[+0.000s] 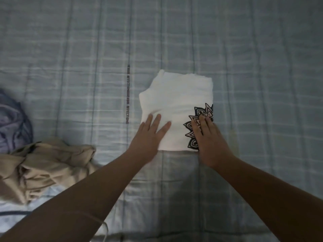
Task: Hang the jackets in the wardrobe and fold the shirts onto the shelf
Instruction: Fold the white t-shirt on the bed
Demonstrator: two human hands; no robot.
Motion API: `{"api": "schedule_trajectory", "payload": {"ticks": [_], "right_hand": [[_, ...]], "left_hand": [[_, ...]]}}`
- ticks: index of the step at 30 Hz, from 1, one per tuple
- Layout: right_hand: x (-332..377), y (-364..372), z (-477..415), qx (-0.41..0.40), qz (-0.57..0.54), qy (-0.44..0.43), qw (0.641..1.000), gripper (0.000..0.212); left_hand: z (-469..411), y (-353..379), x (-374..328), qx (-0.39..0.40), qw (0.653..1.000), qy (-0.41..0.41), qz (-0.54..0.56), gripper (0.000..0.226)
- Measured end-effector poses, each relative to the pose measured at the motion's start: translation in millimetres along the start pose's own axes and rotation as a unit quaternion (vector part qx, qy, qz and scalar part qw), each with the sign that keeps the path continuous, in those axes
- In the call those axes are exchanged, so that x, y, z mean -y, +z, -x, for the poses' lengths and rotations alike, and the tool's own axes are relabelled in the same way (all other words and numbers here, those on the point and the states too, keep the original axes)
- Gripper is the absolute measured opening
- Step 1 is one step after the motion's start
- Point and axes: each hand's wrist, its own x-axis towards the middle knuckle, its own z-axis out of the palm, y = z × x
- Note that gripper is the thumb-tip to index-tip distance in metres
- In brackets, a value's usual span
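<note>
Plaid bed (244,49) is carrying a folded shirt (176,95); left hand (148,135) and right hand (208,137) are pressing it flat-fingered (neither grip curled), beige cloth (43,163) lying at eight o'clock.

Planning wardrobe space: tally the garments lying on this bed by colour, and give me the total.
white folded shirt, with a black print: 1
beige crumpled garment: 1
purple crumpled garment: 1
Total: 3
Not counted: the pale fabric at the lower left edge, too unclear to tell whether it is a garment.
</note>
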Motion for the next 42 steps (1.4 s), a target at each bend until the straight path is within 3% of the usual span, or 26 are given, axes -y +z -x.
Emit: {"api": "schedule_trajectory", "payload": {"ticks": [9, 15, 19, 25, 26, 28, 29, 31, 33, 35, 37, 39, 42], "right_hand": [[-0.2, 3.3, 67.6, 0.009, -0.074, -0.022, 0.997, 0.103], [6.1, 14.3, 145.7, 0.18, -0.117, -0.043, 0.976, 0.095], [-3.9, -28.2, 140.0, 0.189, -0.263, -0.024, 0.946, 0.074], [-36.8, -117.0, 78.3, 0.177, -0.307, 0.038, 0.934, 0.044], [-42.9, -122.6, 65.7, 0.158, -0.32, 0.059, 0.932, 0.033], [-56.3, -126.1, 39.1, 0.124, -0.358, 0.104, 0.92, 0.019], [-62.3, -124.5, 27.7, 0.122, -0.397, 0.13, 0.9, 0.017], [-72.7, -119.4, 10.1, 0.142, -0.489, 0.179, 0.842, 0.015], [-80.1, -112.5, 0.0, 0.183, -0.586, 0.22, 0.758, 0.025], [-84.7, -104.2, -3.7, 0.209, -0.67, 0.242, 0.67, 0.041], [-85.3, -92.1, -3.4, 0.196, -0.73, 0.25, 0.605, 0.049], [-80.4, -77.4, 4.2, 0.171, -0.733, 0.236, 0.615, 0.053], [-58.8, -53.3, 19.7, 0.087, -0.659, 0.192, 0.722, 0.047]], "left_hand": [[59.2, -23.3, -44.8, 0.138, 0.989, -0.012, 0.058, 0.097], [125.3, -27.7, -88.1, 0.308, 0.942, 0.004, 0.129, 0.09], [113.6, -59.2, -79.1, 0.321, 0.915, -0.032, 0.243, 0.069], [50.1, -114.7, -19.8, 0.26, 0.868, -0.104, 0.41, 0.048], [42.5, -118.1, -9.5, 0.24, 0.846, -0.125, 0.46, 0.047], [31.8, -118.7, 5.2, 0.192, 0.763, -0.175, 0.591, 0.043], [28.1, -115.9, 8.7, 0.168, 0.715, -0.193, 0.65, 0.04], [22.4, -109.3, 8.3, 0.128, 0.662, -0.213, 0.707, 0.045], [19.2, -97.6, 2.8, 0.093, 0.658, -0.226, 0.712, 0.048], [17.9, -79.9, -5.9, 0.047, 0.697, -0.226, 0.679, 0.048], [17.2, -59.8, -16.2, -0.019, 0.734, -0.277, 0.619, 0.062], [18.2, -49.3, -29.6, -0.094, 0.75, -0.334, 0.563, 0.064], [17.1, -41.6, -49.7, -0.157, 0.743, -0.369, 0.536, 0.056]]}}
